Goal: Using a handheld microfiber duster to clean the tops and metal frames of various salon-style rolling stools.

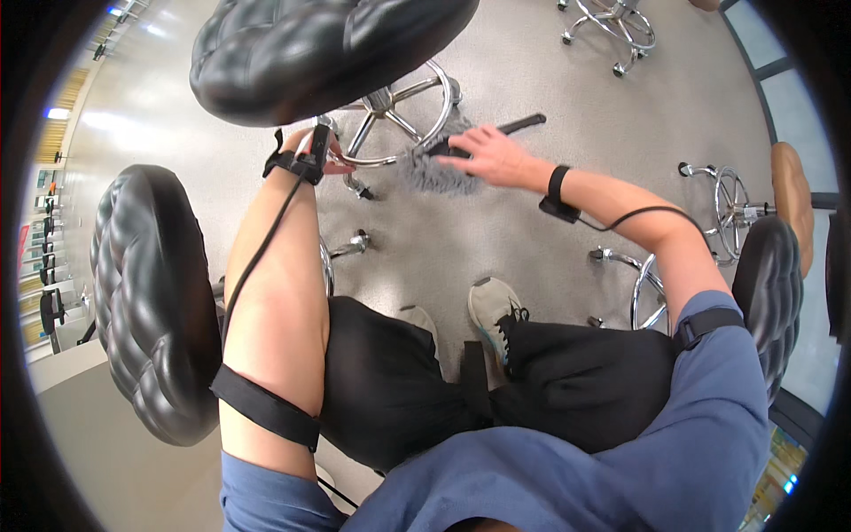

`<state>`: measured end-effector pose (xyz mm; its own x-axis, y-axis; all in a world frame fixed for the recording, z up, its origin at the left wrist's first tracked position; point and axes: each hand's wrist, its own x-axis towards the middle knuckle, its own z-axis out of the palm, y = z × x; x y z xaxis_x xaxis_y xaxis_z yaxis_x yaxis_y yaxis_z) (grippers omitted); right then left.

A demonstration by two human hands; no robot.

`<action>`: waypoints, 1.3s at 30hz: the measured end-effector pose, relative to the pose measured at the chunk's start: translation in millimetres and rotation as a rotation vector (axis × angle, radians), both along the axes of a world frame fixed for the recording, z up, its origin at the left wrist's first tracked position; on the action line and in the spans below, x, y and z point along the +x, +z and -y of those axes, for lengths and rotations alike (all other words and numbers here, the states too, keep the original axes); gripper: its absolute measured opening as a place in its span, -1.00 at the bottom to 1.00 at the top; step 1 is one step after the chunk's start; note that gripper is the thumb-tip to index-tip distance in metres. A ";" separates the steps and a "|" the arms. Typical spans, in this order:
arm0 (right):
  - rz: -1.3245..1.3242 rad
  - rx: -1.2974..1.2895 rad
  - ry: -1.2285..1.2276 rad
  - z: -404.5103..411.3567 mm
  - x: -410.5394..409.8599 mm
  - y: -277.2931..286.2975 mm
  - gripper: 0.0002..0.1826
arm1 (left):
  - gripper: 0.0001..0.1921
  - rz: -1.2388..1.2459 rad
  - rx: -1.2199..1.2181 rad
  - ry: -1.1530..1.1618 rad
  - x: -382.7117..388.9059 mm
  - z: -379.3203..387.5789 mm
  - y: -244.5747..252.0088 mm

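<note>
A stool with a tufted black seat stands before me on a chrome base. My left hand is at the near left side of the chrome foot ring, fingers around it, partly hidden by a wrist-worn device. A fluffy grey duster with a black handle lies against the right part of that ring. My right hand grips the duster's black middle part from above, its fingers towards the ring. The handle points away to the upper right.
Another black tufted stool stands close on my left, and one more on my right. A tan-seated stool is beyond it. A chrome wheeled base shows at the far top. Cables run along both arms.
</note>
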<state>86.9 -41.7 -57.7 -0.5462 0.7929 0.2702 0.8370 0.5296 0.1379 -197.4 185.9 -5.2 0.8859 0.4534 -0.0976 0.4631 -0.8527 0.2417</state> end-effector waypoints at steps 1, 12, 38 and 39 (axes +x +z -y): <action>0.044 0.081 0.004 3.6 -1.9 -8.5 -0.37 | -0.58 0.037 -0.049 -0.016 -0.3 -3.0 -11.7; -0.247 0.109 -0.153 -6.6 -11.4 -1.7 -0.32 | -0.71 0.141 -1.321 1.125 18.7 -13.8 -25.0; 0.001 0.213 -0.341 -90.4 -40.2 50.6 -0.51 | -0.71 0.388 -0.335 0.262 22.8 -58.8 32.8; -0.003 0.209 -0.341 -89.5 -37.1 46.2 -0.51 | -0.71 0.381 -0.336 0.262 22.7 -57.6 33.2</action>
